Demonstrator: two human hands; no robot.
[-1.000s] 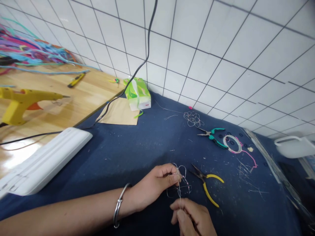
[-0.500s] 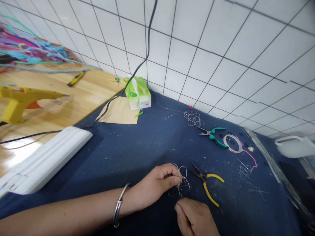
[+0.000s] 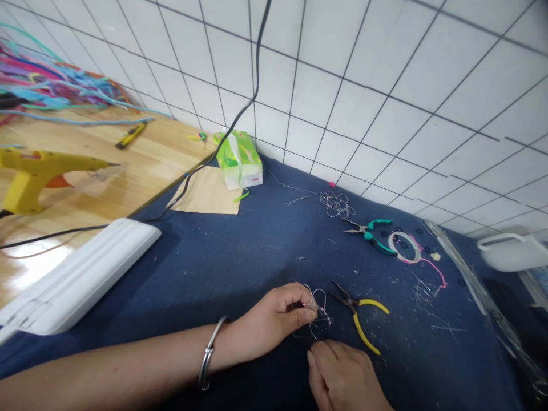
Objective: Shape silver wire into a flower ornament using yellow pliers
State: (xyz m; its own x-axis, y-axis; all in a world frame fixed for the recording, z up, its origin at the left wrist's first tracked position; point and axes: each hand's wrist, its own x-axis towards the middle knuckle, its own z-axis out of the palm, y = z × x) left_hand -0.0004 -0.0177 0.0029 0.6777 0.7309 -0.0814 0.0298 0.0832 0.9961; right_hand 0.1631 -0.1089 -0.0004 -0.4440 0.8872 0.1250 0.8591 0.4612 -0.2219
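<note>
Between thumb and fingers, my left hand [image 3: 274, 319] pinches a looped wire piece with small pink beads [image 3: 329, 319]. Thin silvery loops of it stand out past the fingertips. Just below and to the right, my right hand [image 3: 345, 377] is closed, its fingertips at a wire end [image 3: 314, 333] that runs down from the beaded piece. The pinch itself is partly hidden by the fingers. Beside the beadwork, pliers with yellow handles [image 3: 357, 314] lie on the dark blue cloth [image 3: 231, 262], handles spread.
Farther back are teal-handled pliers [image 3: 368, 229], a coiled wire bundle [image 3: 337, 204], a white ring [image 3: 405, 248] and wire scraps [image 3: 423, 291]. At left lie a white power strip [image 3: 85, 274], a yellow glue gun [image 3: 38, 171] and a cutter knife [image 3: 132, 134]. A tissue pack [image 3: 240, 160] stands near the tiled wall.
My right hand has shifted slightly right and up, its fingertips still by the wire. My left hand stays nearly in place, holding the beaded piece.
</note>
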